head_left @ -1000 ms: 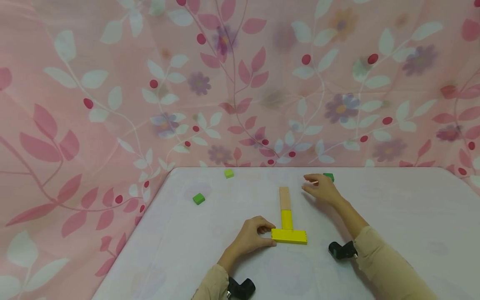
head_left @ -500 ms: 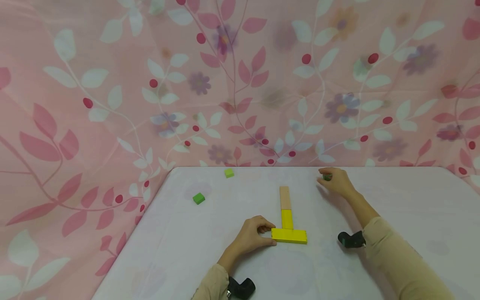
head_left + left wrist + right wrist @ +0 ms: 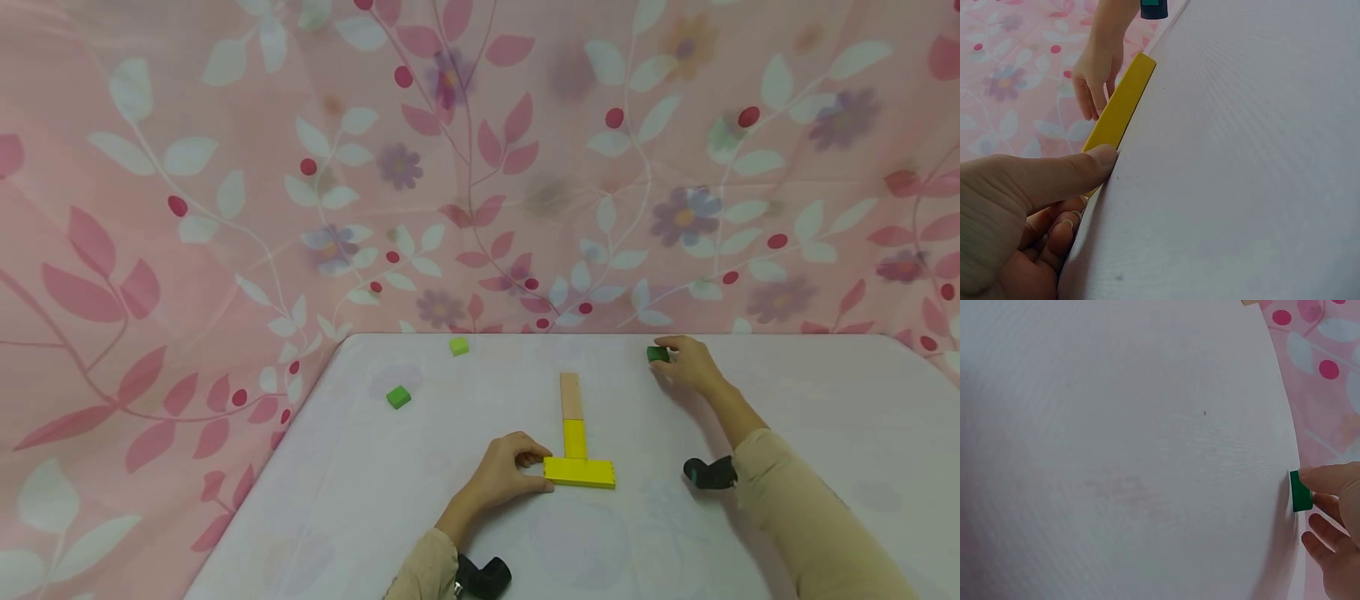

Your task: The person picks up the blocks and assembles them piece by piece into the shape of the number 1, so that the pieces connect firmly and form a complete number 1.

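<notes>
With thumb and fingers my left hand [image 3: 506, 471] grips the left end of a long yellow block [image 3: 579, 472] on the table. A shorter yellow block [image 3: 574, 439] and a plain wooden block [image 3: 571, 396] line up beyond it, making a T. Toward the far edge, my right hand [image 3: 690, 367] pinches a dark green block [image 3: 657, 355] between thumb and fingers. In the right wrist view the thumb lies against this green block [image 3: 1301, 491]. The left wrist view shows my left thumb [image 3: 1085, 172] pressed on the long yellow block's side.
Two loose green blocks lie on the left of the white-covered table [image 3: 337, 475]: a light green block [image 3: 459, 347] by the back edge and a mid-green block [image 3: 398, 397] nearer. A pink floral cloth [image 3: 480, 167] hangs behind. Both wrists carry black cameras.
My right hand has moved right, past the wooden block, to the dark green block and taken hold of it. The left hand stays on the long yellow block.
</notes>
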### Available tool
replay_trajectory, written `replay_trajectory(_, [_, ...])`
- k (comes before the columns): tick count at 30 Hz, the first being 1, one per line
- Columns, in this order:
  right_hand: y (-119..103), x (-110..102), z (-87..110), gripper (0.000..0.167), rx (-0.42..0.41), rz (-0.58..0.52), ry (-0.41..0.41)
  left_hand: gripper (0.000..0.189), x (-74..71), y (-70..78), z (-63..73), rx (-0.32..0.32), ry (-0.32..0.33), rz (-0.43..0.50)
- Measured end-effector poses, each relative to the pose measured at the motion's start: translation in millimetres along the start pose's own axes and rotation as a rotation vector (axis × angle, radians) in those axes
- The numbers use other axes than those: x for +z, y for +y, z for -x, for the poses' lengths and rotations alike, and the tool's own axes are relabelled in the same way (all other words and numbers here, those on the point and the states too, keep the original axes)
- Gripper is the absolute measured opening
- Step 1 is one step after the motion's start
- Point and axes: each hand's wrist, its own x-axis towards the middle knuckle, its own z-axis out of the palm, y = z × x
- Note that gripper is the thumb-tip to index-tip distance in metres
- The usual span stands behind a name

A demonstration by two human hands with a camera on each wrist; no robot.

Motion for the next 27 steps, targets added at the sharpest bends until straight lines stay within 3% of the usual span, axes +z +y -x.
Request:
replay_trajectory(7, [6.5,1.3,-1.6,0.049,0.039,0.012,-0.027,0.035,0.6,-0.2,0.1,-0.005,-0.005,0.007])
replay_trajectory(13, [10.8,6.7,1.2,0.047,0.015,0.037,-0.034,0.035,1.3,-0.5,0.3,-0.01,-0.01,0.019])
replay_trajectory(27, [12.6,10.9,4.7,0.041,0.017,-0.023,0.05,0.035,0.4,0.8,0.0,-0.027,-0.01,0.015])
